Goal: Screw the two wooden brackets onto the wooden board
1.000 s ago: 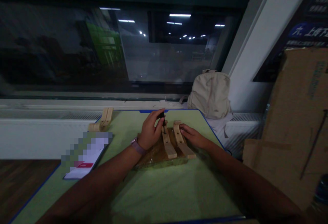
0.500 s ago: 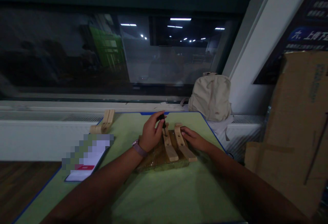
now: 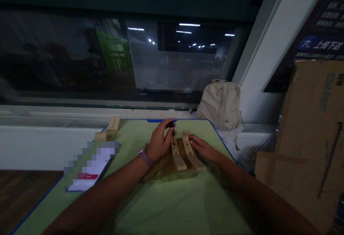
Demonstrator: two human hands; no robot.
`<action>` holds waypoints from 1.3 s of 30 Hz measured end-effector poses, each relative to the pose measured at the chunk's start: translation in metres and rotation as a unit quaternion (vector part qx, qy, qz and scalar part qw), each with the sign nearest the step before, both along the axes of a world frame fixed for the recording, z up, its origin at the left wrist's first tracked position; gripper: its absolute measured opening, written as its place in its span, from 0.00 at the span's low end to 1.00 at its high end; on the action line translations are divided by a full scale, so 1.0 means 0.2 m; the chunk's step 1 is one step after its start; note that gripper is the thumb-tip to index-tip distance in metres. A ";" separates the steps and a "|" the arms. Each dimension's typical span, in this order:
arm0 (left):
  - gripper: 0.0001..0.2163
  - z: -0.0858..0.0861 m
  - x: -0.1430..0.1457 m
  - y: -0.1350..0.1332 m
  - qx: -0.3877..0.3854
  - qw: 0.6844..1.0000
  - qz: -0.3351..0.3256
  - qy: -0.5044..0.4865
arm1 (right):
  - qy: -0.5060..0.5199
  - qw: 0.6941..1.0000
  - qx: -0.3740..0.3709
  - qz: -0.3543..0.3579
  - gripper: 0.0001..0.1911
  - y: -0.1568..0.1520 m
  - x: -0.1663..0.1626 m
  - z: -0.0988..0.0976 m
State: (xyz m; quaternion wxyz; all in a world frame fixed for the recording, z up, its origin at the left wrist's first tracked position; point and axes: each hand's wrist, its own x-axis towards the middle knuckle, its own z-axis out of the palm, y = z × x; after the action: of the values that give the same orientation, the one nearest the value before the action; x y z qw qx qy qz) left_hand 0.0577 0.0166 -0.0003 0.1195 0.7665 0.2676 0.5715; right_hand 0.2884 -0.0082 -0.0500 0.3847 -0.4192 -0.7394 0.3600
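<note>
My left hand is closed round the black handle of a screwdriver, whose shaft points down at a hole in a curved wooden piece. A second curved wooden piece, also with holes, lies just to the right. My right hand rests against that second piece, fingers along its right side; whether they grip it I cannot tell. Beneath both pieces is a flat brown block wrapped in shiny tape. A screw at the screwdriver's tip is too small to make out.
More curved wooden pieces stand at the table's far left corner. A partly blurred booklet or screen lies on the left. The green table meets a windowsill, with a beige backpack behind and cardboard on the right.
The view has tilted up slightly, so everything sits a little lower. Both hands keep their places, the left still on the screwdriver at the left wooden piece.
</note>
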 end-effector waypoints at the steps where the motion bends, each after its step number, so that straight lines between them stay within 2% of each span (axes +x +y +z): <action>1: 0.14 -0.01 0.00 0.00 -0.011 1.000 -0.010 -0.003 | -0.001 1.000 0.001 0.000 0.25 0.00 0.00 0.00; 4: 0.14 -0.01 0.00 0.01 -0.012 0.999 -0.028 -0.010 | -0.004 1.000 0.001 -0.003 0.24 0.00 0.00 0.00; 10: 0.12 0.02 -0.01 0.00 0.061 0.998 0.023 0.014 | -0.005 1.000 0.007 -0.008 0.24 0.02 0.01 -0.02; 16: 0.17 -0.01 0.00 0.01 -0.005 1.000 0.002 -0.001 | -0.014 1.000 0.018 0.000 0.24 0.01 0.01 -0.02; 20: 0.18 -0.02 -0.01 0.01 -0.014 1.000 -0.020 -0.003 | -0.015 1.000 0.012 0.004 0.24 0.01 0.01 -0.01; 23: 0.14 -0.01 -0.01 0.00 0.018 1.000 -0.021 0.002 | -0.012 1.000 0.007 0.005 0.25 0.01 0.01 -0.01; 26: 0.12 0.02 -0.02 0.00 0.071 0.997 0.012 0.002 | -0.010 1.000 0.005 0.009 0.26 0.01 0.01 -0.01; 29: 0.11 0.03 -0.02 0.00 0.076 0.996 0.040 0.009 | -0.005 1.000 0.009 0.013 0.26 0.02 0.01 -0.02; 31: 0.13 0.02 -0.02 0.00 0.055 0.998 0.029 0.005 | -0.001 1.000 0.012 0.014 0.26 0.02 0.01 -0.03; 36: 0.13 -0.02 0.00 -0.01 -0.030 0.997 -0.051 -0.057 | -0.007 1.000 0.013 0.010 0.25 0.03 0.02 -0.03; 39: 0.11 -0.01 0.00 0.00 0.005 0.998 -0.049 -0.041 | -0.009 1.000 0.012 0.012 0.25 0.02 0.02 -0.03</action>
State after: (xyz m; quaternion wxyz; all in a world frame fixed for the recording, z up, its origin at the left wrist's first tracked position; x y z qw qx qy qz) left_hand 0.0577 0.0161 -0.0026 0.1540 0.7551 0.2220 0.5974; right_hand 0.2922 -0.0034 -0.0554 0.3790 -0.4084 -0.7521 0.3520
